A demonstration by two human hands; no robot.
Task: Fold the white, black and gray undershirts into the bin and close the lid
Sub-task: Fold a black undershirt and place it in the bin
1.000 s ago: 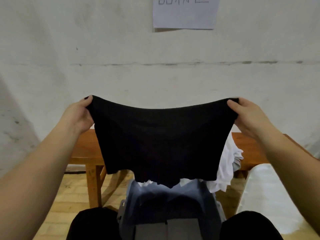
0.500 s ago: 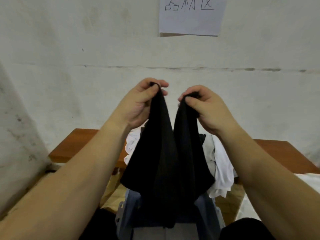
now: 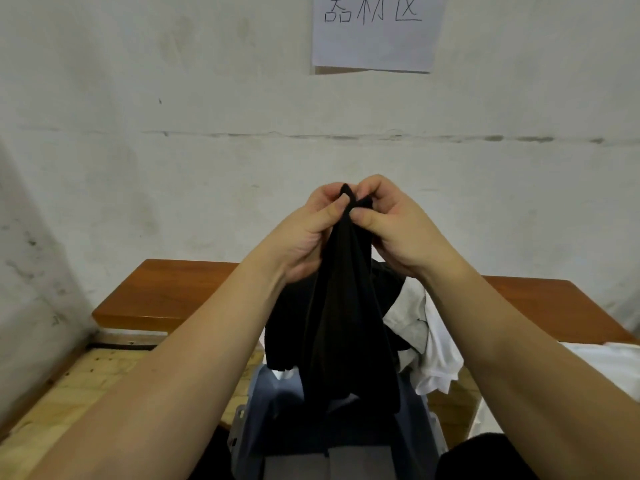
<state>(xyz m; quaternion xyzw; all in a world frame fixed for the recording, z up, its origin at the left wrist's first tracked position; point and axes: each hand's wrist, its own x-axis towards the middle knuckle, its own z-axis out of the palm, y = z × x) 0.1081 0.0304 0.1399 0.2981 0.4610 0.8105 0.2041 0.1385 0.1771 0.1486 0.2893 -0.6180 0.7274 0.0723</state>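
The black undershirt (image 3: pixel 341 306) is held up, doubled lengthwise, its top corners pinched together by the left hand (image 3: pixel 308 237) and the right hand (image 3: pixel 398 230), knuckles touching. Its hem hangs down into the open blue bin (image 3: pixel 256 407) below. White undershirts (image 3: pixel 433 348) are heaped on the wooden bench (image 3: pixel 173 292) behind. A paper sign (image 3: pixel 375 32) is seen on the wall.

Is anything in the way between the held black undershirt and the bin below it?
Nothing visible blocks it. Left hand and right hand pinch the black undershirt at its top, and it hangs straight over the open bin, its lower edge already at the opening.
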